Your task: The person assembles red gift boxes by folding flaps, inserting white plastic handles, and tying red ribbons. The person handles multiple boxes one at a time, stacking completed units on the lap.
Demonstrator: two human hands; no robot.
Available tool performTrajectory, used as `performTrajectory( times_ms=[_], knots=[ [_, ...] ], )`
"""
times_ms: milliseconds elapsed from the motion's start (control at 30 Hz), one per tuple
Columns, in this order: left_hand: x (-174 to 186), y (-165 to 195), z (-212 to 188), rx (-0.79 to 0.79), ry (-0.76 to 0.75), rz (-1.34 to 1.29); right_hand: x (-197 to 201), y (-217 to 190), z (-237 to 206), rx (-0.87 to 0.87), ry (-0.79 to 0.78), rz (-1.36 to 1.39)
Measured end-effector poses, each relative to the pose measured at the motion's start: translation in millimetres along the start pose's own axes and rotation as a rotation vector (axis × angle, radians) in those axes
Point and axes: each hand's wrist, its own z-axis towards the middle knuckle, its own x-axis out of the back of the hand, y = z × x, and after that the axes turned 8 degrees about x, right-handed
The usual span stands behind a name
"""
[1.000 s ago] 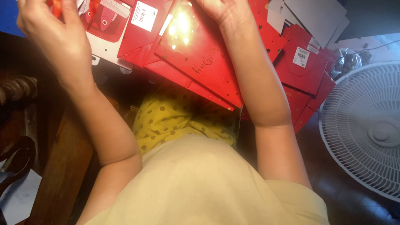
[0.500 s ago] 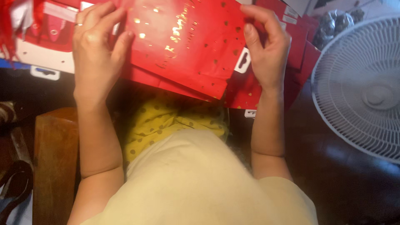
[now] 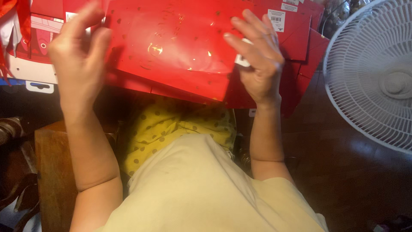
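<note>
A flat red paper bag with gold specks [image 3: 171, 47] lies on top of a pile of similar red bags [image 3: 300, 43] in front of me. My left hand [image 3: 79, 56] is at the bag's left edge, blurred, thumb and fingers spread over it. My right hand [image 3: 255, 58] rests on the bag's right edge with the fingers stretched out, touching a small white tag [image 3: 241, 60]. Whether either hand pinches the bag cannot be told.
A white fan with a round grille [image 3: 377, 73] stands at the right on a dark floor. A brown wooden surface [image 3: 51, 172] lies at my lower left. Yellow dotted cloth [image 3: 171, 129] lies under the pile. White and red packaging [image 3: 34, 56] sits at the far left.
The view has shifted down and closer. Both hands have slid a little along the top red bag; the left hand's fingers have lifted and spread.
</note>
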Motion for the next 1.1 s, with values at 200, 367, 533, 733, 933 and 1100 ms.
performTrajectory(
  times_ms=[200,367,533,733,933,1100],
  knots=[
    [-6.6,-1.8,-6.0,-0.06,0.229,-0.872,4.5,2.2,-6.0,-0.143,0.404,0.206],
    [-28.7,7.7,-7.5,-0.18,0.209,-0.695,-9.8,1.9,-25.7,-0.565,0.533,0.744],
    [-27.6,22.5,5.2,-0.308,0.085,-0.13,-24.4,26.2,-37.2,-0.705,0.589,1.164],
    [-34.5,49.1,7.0,-0.148,0.001,0.129,-50.4,19.4,-70.4,-0.682,0.611,1.306],
    [-48.1,83.2,-4.6,-0.212,0.009,0.38,-71.8,-10.0,-75.2,-0.624,0.739,1.217],
    [-61.0,116.4,-22.6,-0.321,-0.153,0.295,-79.4,-59.9,-69.8,-0.595,0.665,1.07]
  ],
)
